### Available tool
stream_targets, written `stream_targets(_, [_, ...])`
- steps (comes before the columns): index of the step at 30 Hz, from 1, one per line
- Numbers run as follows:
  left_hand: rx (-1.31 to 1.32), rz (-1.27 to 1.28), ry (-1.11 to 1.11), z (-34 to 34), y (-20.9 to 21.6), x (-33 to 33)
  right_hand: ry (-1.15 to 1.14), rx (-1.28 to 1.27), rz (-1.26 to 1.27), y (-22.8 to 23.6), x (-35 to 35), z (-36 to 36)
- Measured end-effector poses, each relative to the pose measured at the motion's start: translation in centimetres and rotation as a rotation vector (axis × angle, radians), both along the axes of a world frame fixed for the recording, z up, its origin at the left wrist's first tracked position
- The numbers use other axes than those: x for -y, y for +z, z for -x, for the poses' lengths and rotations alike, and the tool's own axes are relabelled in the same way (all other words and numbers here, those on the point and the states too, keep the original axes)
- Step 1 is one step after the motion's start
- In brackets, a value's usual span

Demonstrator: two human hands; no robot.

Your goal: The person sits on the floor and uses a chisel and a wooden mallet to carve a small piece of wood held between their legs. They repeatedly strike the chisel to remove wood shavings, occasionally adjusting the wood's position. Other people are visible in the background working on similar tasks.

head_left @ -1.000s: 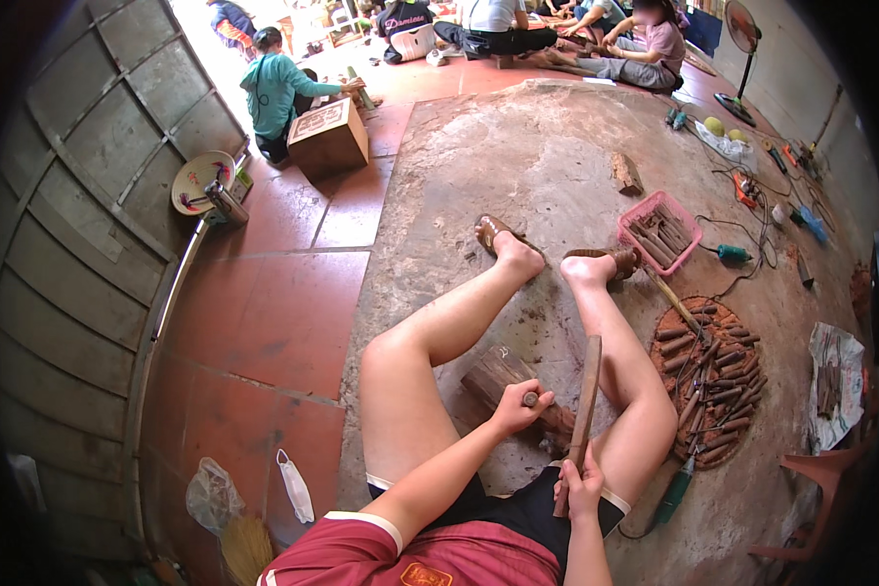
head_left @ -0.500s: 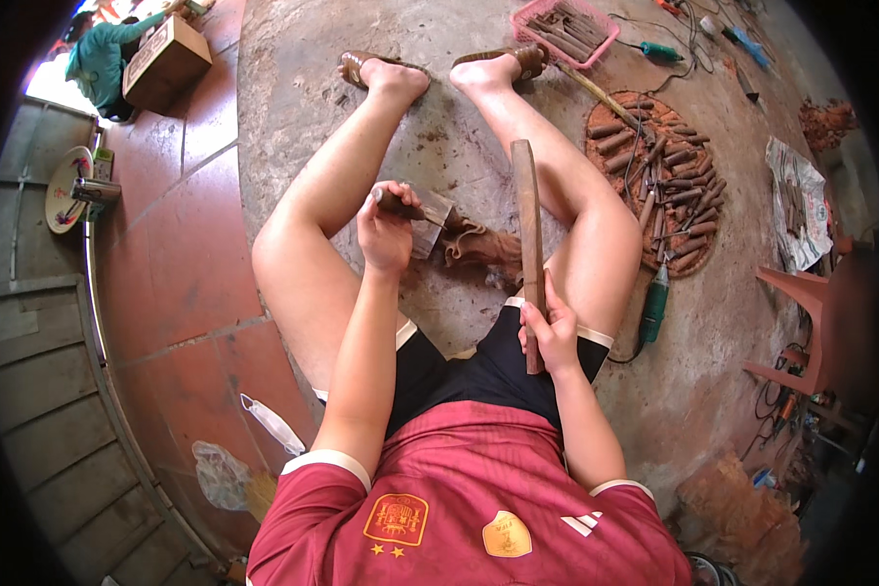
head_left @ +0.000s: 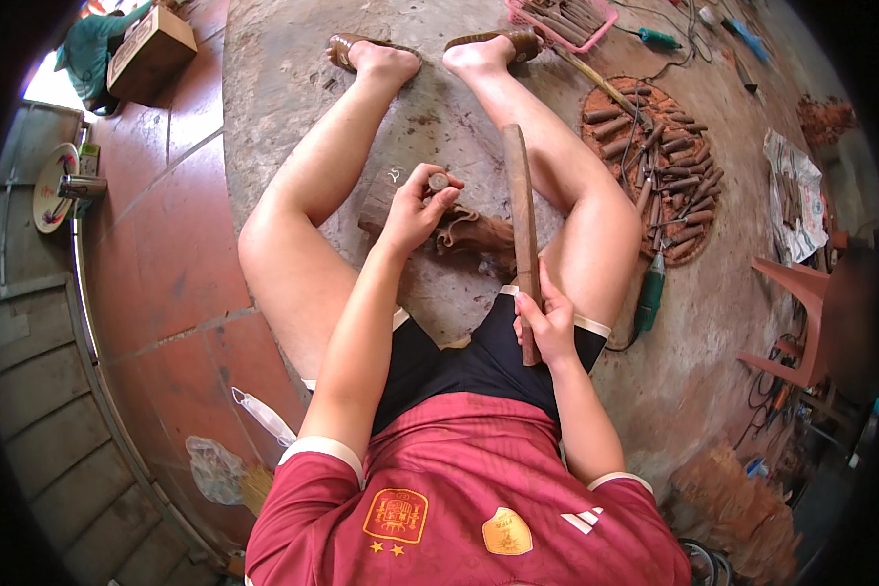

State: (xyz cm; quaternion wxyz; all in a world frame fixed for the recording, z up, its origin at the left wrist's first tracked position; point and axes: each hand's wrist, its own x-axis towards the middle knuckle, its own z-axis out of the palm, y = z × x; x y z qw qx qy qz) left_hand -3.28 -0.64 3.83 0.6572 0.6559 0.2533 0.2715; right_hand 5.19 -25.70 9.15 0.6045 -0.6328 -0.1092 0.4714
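My left hand [head_left: 415, 213] is closed round the wooden handle of a chisel [head_left: 439, 182]. Its round butt end faces up, and the blade is hidden below my fingers. Under that hand a carved brown wood piece [head_left: 474, 234] with curling shapes lies between my legs. Its uncarved block end [head_left: 377, 203] carries pale marks and sticks out to the left. My right hand [head_left: 549, 327] grips the lower part of a long wooden stick [head_left: 521, 205]. The stick points away from me over my right thigh, to the right of the carving.
On the right, many wooden-handled tools [head_left: 676, 176] lie on a round patch of reddish shavings. Beside them are a green power tool [head_left: 651, 296] and a pink basket [head_left: 596, 37]. A pink plastic stool [head_left: 791, 317] stands farther right. A person [head_left: 88, 59] works by a wooden box [head_left: 153, 56] at far left.
My left hand has moved right and turned the chisel from lying nearly flat to standing with its butt up. The block's marked end now shows. The stick has shifted slightly.
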Motion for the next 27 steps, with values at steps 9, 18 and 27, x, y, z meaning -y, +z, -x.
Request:
stream_targets(9, [0.144, -0.089, 0.127, 0.1, -0.9, 0.4, 0.003, 0.005, -0.016, -0.4, 0.2, -0.2])
stream_targets(18, [0.028, -0.04, 0.076, -2.0, -1.3, -0.8, 0.031, 0.003, -0.007, -0.6, 0.5, -0.3])
stream_targets(27, [0.037, 0.041, 0.117, -3.5, -2.9, -1.1, 0.046, 0.025, 0.003, -0.6, 0.3, -0.3])
